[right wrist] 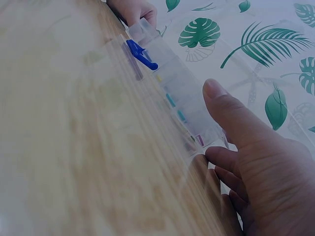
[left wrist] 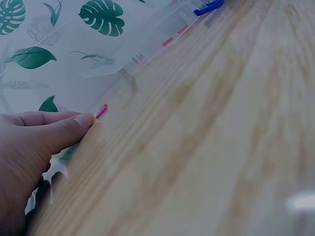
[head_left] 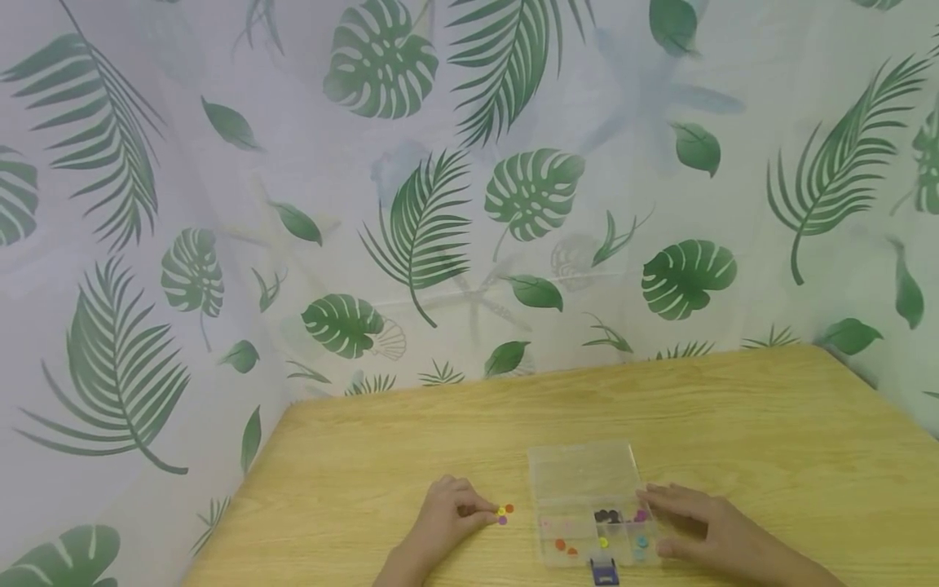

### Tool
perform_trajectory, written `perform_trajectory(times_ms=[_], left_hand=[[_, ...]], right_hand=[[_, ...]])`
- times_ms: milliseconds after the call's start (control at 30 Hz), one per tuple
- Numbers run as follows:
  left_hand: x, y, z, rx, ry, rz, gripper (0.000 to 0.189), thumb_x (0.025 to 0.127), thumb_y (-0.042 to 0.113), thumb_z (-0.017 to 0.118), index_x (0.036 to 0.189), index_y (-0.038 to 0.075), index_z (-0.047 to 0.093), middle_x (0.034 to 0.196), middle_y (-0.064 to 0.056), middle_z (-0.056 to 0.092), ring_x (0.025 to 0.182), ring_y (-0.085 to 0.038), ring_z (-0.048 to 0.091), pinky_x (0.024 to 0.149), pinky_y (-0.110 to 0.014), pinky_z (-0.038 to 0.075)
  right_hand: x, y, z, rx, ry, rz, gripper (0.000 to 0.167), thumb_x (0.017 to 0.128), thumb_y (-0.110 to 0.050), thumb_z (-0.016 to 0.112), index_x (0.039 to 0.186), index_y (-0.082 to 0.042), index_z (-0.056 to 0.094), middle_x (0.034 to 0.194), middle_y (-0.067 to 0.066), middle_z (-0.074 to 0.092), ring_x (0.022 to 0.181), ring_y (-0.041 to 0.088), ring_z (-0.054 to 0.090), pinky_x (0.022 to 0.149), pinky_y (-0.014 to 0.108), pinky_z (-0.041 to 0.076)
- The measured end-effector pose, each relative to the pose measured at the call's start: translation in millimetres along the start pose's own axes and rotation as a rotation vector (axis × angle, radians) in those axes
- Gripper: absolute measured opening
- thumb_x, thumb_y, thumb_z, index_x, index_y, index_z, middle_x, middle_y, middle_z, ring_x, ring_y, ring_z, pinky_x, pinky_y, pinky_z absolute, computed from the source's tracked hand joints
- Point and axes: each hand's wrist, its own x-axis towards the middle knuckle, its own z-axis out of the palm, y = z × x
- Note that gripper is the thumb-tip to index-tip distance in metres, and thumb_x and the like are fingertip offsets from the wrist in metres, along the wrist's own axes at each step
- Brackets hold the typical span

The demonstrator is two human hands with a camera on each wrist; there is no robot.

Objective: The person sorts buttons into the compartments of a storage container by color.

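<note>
My left hand (head_left: 449, 515) has its thumb and index fingertips pinched on a small yellow button (head_left: 502, 511). An orange-red button (head_left: 509, 508) and a purple button (head_left: 502, 520) lie close against it, just past the fingertips. To their right is a clear plastic compartment box (head_left: 543, 531) with its lid (head_left: 583, 469) folded back. Inside sit black buttons (head_left: 607, 516), red ones (head_left: 566, 548), a yellow one (head_left: 604, 542), teal ones (head_left: 641, 545) and magenta ones (head_left: 641, 515). My right hand (head_left: 707, 526) rests at the box's right side, fingers extended and thumb apart, holding nothing.
A blue latch (head_left: 605, 571) sticks out from the box's near edge. The wood-grain table (head_left: 381, 440) reaches back to a white leaf-printed cloth (head_left: 455, 269), which also hangs at both sides.
</note>
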Motion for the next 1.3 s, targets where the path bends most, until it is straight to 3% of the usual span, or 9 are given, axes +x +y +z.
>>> perform_trajectory(times_ms=[300, 600, 767, 933, 1133, 1300], left_hand=[[-0.2, -0.6, 0.3, -0.043, 0.01, -0.013, 0.019, 0.081, 0.041, 0.068, 0.087, 0.024, 0.074, 0.073, 0.017, 0.055, 0.072, -0.001, 0.037, 0.066, -0.017, 0.035], [-1.9, -1.1, 0.5, -0.04, 0.088, -0.026, 0.02, 0.079, 0.039, 0.07, 0.087, 0.021, 0.074, 0.074, 0.017, 0.056, 0.076, -0.001, 0.04, 0.067, -0.018, 0.039], [-2.1, 1.7, -0.7, -0.059, 0.101, -0.031, 0.019, 0.08, 0.035, 0.07, 0.088, 0.019, 0.073, 0.074, 0.016, 0.054, 0.076, -0.001, 0.038, 0.067, -0.017, 0.038], [-1.5, 4.5, -1.1, -0.036, 0.151, 0.001, 0.016, 0.079, 0.03, 0.072, 0.087, 0.017, 0.073, 0.072, 0.014, 0.052, 0.076, 0.0, 0.036, 0.067, -0.016, 0.037], [-0.8, 8.5, -1.1, -0.032, 0.188, 0.028, 0.014, 0.078, 0.028, 0.073, 0.086, 0.017, 0.073, 0.071, 0.015, 0.051, 0.075, 0.0, 0.036, 0.067, -0.016, 0.036], [2.0, 11.8, 5.3, -0.06, 0.183, 0.06, 0.013, 0.079, 0.027, 0.073, 0.087, 0.017, 0.072, 0.074, 0.015, 0.054, 0.077, 0.0, 0.038, 0.069, -0.018, 0.037]], right_hand=[[-0.2, 1, 1, -0.006, -0.001, 0.009, 0.051, 0.087, -0.028, 0.068, 0.135, -0.024, 0.053, 0.133, 0.007, 0.056, 0.123, -0.006, 0.036, 0.088, 0.021, 0.044], [0.7, 0, 1, -0.034, 0.041, -0.023, 0.052, 0.084, -0.027, 0.071, 0.133, -0.023, 0.055, 0.131, 0.007, 0.058, 0.122, -0.007, 0.037, 0.089, 0.022, 0.044], [0.5, 1, 1, -0.029, 0.035, -0.028, 0.051, 0.085, -0.027, 0.071, 0.133, -0.022, 0.055, 0.13, 0.01, 0.058, 0.122, -0.006, 0.038, 0.088, 0.021, 0.044], [0.0, 1, 1, -0.03, 0.025, -0.022, 0.051, 0.086, -0.028, 0.069, 0.134, -0.023, 0.054, 0.13, 0.014, 0.058, 0.122, -0.004, 0.039, 0.088, 0.02, 0.044], [-0.1, -1, 0, -0.039, 0.019, 0.001, 0.051, 0.085, -0.028, 0.07, 0.134, -0.025, 0.054, 0.132, 0.018, 0.054, 0.122, 0.006, 0.045, 0.085, 0.025, 0.046], [0.0, -1, -1, -0.037, -0.018, 0.036, 0.051, 0.087, -0.031, 0.068, 0.135, -0.025, 0.053, 0.134, 0.018, 0.052, 0.12, 0.022, 0.05, 0.083, 0.027, 0.048]])
